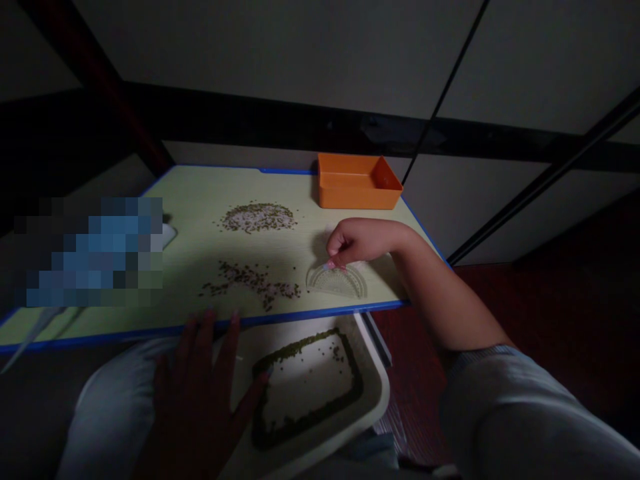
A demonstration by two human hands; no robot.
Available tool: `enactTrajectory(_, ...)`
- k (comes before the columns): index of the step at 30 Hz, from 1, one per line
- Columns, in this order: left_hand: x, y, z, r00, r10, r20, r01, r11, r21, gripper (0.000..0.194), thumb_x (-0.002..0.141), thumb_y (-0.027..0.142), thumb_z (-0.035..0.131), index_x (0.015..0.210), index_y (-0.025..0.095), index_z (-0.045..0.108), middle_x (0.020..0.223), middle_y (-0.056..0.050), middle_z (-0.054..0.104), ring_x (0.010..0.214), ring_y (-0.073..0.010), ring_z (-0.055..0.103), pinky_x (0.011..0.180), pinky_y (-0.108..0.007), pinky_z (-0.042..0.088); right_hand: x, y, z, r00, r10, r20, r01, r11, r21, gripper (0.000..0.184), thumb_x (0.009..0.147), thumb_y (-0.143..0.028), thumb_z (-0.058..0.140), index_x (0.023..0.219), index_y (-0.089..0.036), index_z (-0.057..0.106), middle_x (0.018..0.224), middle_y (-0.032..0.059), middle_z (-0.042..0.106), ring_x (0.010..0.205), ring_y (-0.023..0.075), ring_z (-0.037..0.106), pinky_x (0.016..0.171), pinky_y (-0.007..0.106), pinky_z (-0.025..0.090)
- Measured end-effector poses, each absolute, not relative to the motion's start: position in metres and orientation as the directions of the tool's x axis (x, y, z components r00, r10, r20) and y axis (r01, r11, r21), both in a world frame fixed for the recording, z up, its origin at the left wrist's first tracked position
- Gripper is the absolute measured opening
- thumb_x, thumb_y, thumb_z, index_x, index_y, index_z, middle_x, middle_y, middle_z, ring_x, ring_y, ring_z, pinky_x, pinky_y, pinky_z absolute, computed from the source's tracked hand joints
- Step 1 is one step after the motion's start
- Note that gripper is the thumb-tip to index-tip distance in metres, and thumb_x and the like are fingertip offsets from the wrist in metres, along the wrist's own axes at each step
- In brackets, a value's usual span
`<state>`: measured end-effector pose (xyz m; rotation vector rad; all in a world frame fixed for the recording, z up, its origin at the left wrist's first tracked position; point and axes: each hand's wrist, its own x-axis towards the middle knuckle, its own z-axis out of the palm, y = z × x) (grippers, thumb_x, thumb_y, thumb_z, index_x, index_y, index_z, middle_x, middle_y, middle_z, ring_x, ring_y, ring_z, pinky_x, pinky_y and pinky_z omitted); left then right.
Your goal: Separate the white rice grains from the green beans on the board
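Note:
My right hand [357,241] pinches the upper edge of a clear half-round protractor [337,283], which rests near the table's front edge at the right. To the left of it, small dark green beans or seeds, mixed with paler grains, form a loose, scattered patch [255,281]. A rounder, denser heap [257,217] of the same mix lies farther back. My left hand [195,387] is in shadow, fingers spread, with the fingertips by the table's front edge. Its thumb reaches over the white tub [379,393] below, where green beans line the edges of the bottom.
An orange open box [357,197] stands at the back right corner of the pale table [195,190], which has a blue edge. A blurred-out blue object [95,253] is at the left. White panels rise behind the table.

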<state>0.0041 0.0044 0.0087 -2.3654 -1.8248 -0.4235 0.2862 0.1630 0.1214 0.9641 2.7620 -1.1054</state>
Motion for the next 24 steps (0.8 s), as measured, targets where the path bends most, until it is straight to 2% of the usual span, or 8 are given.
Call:
enactTrajectory(7,0.0056,0.0034,0.0096,0.22,0.935,0.277,0.964,-0.252,0.082,0.068,0.086,0.046,0.035,0.145,0.021,0.013,0.156,-0.02,0.017,0.146,-0.0326,0.011,0.111,-0.063,0.02,0.2835,0.1629,0.1182,-0.821,0.518,-0.239,0.538,0.565,-0.625,0.028,0.084,-0.029,0.056,0.064,-0.01,0.061,0.049,-0.0059,0.043,0.05,0.0049,0.035,0.054,0.022,0.024)
enactTrajectory(12,0.005,0.0026,0.0108,0.222,0.934,0.281,0.964,-0.254,0.084,0.067,0.086,0.045,0.036,0.144,0.019,0.016,0.156,-0.02,0.017,0.146,-0.0331,0.012,0.112,-0.063,0.019,0.283,0.162,0.1189,-0.817,0.525,-0.237,0.542,0.56,-0.627,0.027,0.084,-0.029,0.056,0.065,-0.01,0.062,0.05,-0.0055,0.044,0.051,0.0053,0.036,0.055,0.022,0.024)
enactTrajectory(17,0.0018,0.0057,0.0052,0.252,0.909,0.332,0.953,-0.292,0.077,0.071,0.084,0.05,0.035,0.145,0.023,0.013,0.155,-0.021,0.021,0.145,-0.0358,0.017,0.107,-0.065,0.025,0.2796,0.161,0.1194,-0.82,0.513,-0.256,0.55,0.58,-0.601,0.028,0.084,-0.029,0.056,0.065,-0.009,0.063,0.05,-0.0049,0.046,0.051,0.0059,0.038,0.056,0.021,0.026)
enactTrajectory(21,0.0015,0.0062,0.0032,0.241,0.904,0.354,0.952,-0.29,0.093,0.071,0.083,0.048,0.036,0.146,0.024,0.011,0.155,-0.02,0.021,0.145,-0.0355,0.017,0.107,-0.066,0.025,0.2802,0.1624,0.1185,-0.792,0.559,-0.247,0.585,0.575,-0.572,0.027,0.084,-0.029,0.056,0.067,-0.009,0.065,0.053,-0.0034,0.052,0.051,0.0062,0.04,0.056,0.022,0.027)
enactTrajectory(24,0.0027,0.0048,0.0041,0.251,0.898,0.361,0.949,-0.302,0.091,0.071,0.084,0.046,0.036,0.146,0.023,0.009,0.155,-0.021,0.019,0.145,-0.0358,0.015,0.108,-0.066,0.024,0.2836,0.1635,0.1192,-0.787,0.567,-0.244,0.583,0.554,-0.594,0.03,0.084,-0.033,0.056,0.069,-0.009,0.065,0.056,-0.0022,0.055,0.053,0.0065,0.042,0.056,0.021,0.029)
